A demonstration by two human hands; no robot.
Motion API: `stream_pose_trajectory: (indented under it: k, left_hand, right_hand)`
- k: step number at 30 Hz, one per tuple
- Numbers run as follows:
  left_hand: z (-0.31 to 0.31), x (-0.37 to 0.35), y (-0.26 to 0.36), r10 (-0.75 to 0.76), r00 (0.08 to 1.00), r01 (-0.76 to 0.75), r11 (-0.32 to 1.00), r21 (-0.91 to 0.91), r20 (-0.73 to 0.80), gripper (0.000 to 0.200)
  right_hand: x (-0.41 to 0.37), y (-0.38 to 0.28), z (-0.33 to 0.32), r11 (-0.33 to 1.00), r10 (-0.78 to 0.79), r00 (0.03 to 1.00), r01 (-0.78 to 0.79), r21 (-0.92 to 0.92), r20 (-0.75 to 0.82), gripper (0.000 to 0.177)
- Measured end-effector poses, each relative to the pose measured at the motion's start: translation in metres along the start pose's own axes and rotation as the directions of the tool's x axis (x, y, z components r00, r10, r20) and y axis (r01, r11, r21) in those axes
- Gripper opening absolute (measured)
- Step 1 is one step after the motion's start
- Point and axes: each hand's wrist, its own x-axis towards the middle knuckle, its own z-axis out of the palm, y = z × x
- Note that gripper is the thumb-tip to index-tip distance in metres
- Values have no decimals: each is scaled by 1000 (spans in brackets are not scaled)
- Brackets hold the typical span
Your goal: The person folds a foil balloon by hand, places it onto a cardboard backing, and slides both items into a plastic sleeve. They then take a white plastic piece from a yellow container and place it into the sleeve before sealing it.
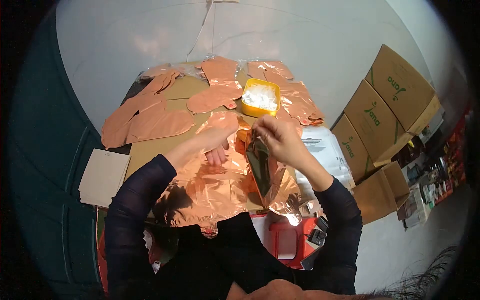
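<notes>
My right hand (281, 140) pinches the raised edge of a rose-gold foil balloon (261, 172), which is folded up and shows a dark, shiny face. My left hand (214, 143) is just left of that fold, over a flat, uninflated foil balloon (210, 192) spread across the near part of the table. The thumb of this hand points toward the fold, while its other fingers hang down apart from it, near the foil. At the near edge of the flat balloon a small tab (210, 231) sticks out.
More flat foil balloons (160, 122) lie at the left and back. A yellow tub (256, 112) holds white pieces. Printed plastic packets (325, 150) lie right, cards (104, 175) left. Cardboard boxes (372, 115) stack at the right; a red stool (280, 240) stands below.
</notes>
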Motion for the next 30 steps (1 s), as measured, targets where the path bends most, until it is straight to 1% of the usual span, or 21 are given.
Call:
stream_pose_trajectory:
  k: [2,3,4,6,8,9,12,13,16,17,19,21,22,24,25,28,29,30]
  left_hand:
    - [10,-6,-1,-66,993,84,973,-214,93,85]
    - [15,-7,-2,-29,989,70,953,-296,142,78]
    - [22,-7,-5,12,982,60,925,-376,188,72]
    - [35,1,-14,97,977,3,886,-465,192,57]
    - [46,22,-25,177,978,-101,871,-481,114,42]
    - [49,23,-25,191,977,-129,886,-444,97,35]
    - [53,16,-24,228,973,-204,920,-334,33,14]
    - [57,9,-18,227,974,-218,915,-340,-15,12]
    - [54,-9,-10,243,968,-250,877,-410,-69,12]
    - [53,-12,-12,255,963,-267,852,-450,-87,12]
    - [46,-19,-22,278,953,-299,801,-520,-120,11]
    - [39,-38,-28,257,943,-329,820,-469,-213,10]
    - [34,-46,-34,246,934,-341,829,-444,-260,10]
    - [16,-59,-59,259,939,-339,808,-483,-226,11]
    - [13,-64,-66,264,942,-335,796,-504,-209,11]
    - [15,-94,-70,190,934,-317,829,-461,-302,12]
    - [15,-91,-78,179,921,-343,790,-508,-345,14]
    - [12,-86,-89,189,937,-326,773,-544,-293,13]
  right_hand:
    - [-11,-16,4,975,-125,990,135,-175,66,11]
    - [-17,-23,8,945,-181,978,202,-257,105,15]
    - [-22,-29,17,926,-283,954,298,-232,97,24]
    - [-32,-39,32,861,-449,887,462,-213,108,26]
    - [-45,-47,43,828,-473,864,503,-247,174,24]
    - [-47,-47,49,804,-523,834,551,-222,177,23]
    - [-57,-46,56,800,-513,841,541,-258,172,23]
    - [-57,-42,56,816,-505,846,532,-226,170,22]
    - [-60,-59,38,894,-433,891,444,-62,138,23]
    - [-61,-63,33,924,-380,911,380,33,162,27]
    - [-68,-60,27,937,-346,922,329,116,176,29]
    - [-75,-54,23,946,-292,935,251,203,202,32]
    - [-79,-51,23,948,-283,940,243,206,189,32]
    - [-84,-47,24,950,-266,950,228,213,165,31]
    - [-87,-49,22,957,-250,950,214,196,185,32]
    - [-96,-54,23,973,-230,943,227,41,240,32]
    - [-97,-55,23,987,-163,945,155,53,284,33]
    - [-98,-55,24,989,-145,949,127,81,280,33]
